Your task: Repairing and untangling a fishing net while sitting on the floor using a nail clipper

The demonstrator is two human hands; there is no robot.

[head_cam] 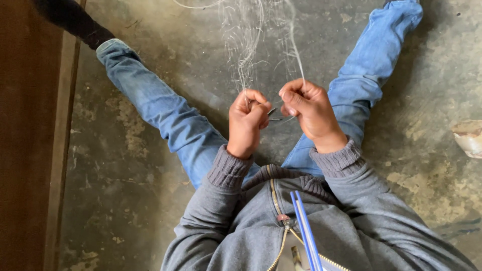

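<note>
My left hand (247, 122) is closed around a bunch of thin pale wire strands (246, 55) that fan out upward and away from me. My right hand (310, 110) is also closed, pinching another strand that runs up from its fingers. Between the two fists a short dark metal piece (273, 114) pokes out; I cannot tell which hand carries it. Both hands hover over the gap between my legs in blue jeans (170, 118), spread apart on the floor.
Stained grey concrete floor (125, 211) lies all around. A brown panel with a wooden edge (30, 150) runs along the left. A pale rounded object (469, 138) sits at the right edge. Blue straps (305, 231) hang over my grey zip sweater.
</note>
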